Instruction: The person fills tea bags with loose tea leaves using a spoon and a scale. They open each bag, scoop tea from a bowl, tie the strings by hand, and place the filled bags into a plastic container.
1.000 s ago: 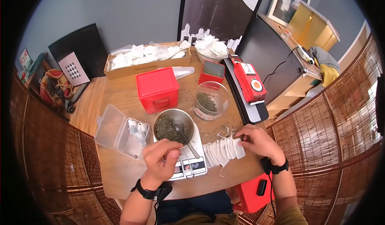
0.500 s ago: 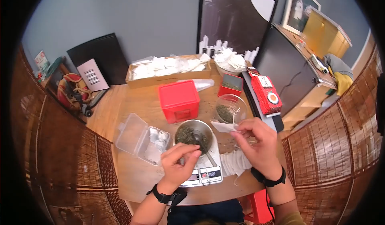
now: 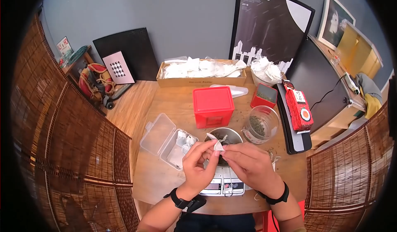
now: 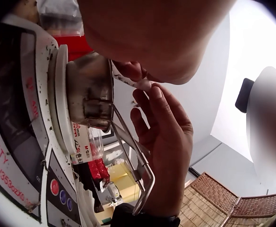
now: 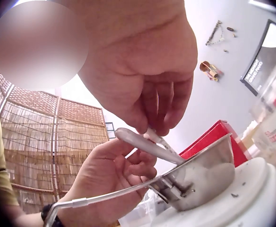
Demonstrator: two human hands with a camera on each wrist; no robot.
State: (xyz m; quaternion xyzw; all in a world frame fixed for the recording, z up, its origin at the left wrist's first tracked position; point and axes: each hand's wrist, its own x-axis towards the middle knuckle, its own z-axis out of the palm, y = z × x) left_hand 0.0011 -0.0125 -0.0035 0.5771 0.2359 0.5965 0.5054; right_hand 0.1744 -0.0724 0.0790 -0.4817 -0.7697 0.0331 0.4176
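Note:
In the head view a small white pouch point(image 3: 218, 146) is pinched between both hands, over the metal pot point(image 3: 234, 136) of dark dried leaves. My left hand point(image 3: 198, 165) grips its left side with thumb and fingertips; my right hand point(image 3: 252, 165) pinches its right side. The pot stands on a white scale point(image 3: 237, 189). From the right wrist view, a spoon handle point(image 5: 145, 145) rises out of the pot, near the fingertips. The pot's wire handle point(image 4: 140, 165) shows in the left wrist view. Fingers partly cover the pouch.
A clear lidded box point(image 3: 169, 154) with white pouches lies left of the pot. Behind stand a red canister point(image 3: 213, 108) and a cardboard box point(image 3: 186, 81) of white bags. To the right are a clear tub point(image 3: 271, 122) and a small red tin point(image 3: 257, 103) of leaves.
My right hand has lifted a white pouch from the row at the right and brought it left over the pot. My left hand now pinches it too. The head view has shifted.

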